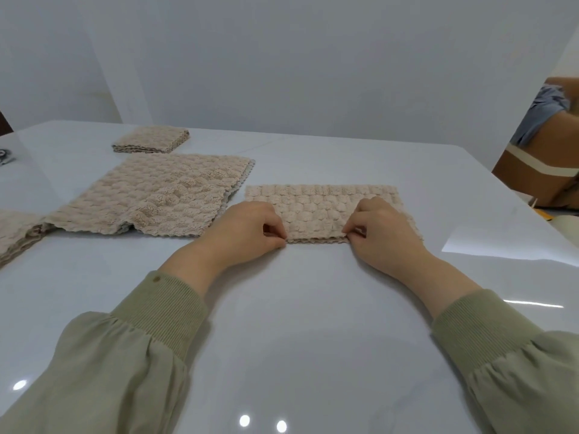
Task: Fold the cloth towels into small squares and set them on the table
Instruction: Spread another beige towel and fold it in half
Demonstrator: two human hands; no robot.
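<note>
Lots of bare glossy table (313, 308) toward the near edge. Lying flat mid-table: a beige bobbled towel (319, 205), folded into a long strip. Pinching its near hem with left hand (247, 228) and right hand (385, 233), fingers curled. Just left, an unfolded towel (163, 195); farther back, a folded square (152, 139).

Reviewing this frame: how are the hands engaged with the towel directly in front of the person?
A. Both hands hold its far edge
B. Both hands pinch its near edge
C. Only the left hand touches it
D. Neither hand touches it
B: the left hand and the right hand each pinch the near edge of the half-folded towel, which lies flat on the table.
</note>
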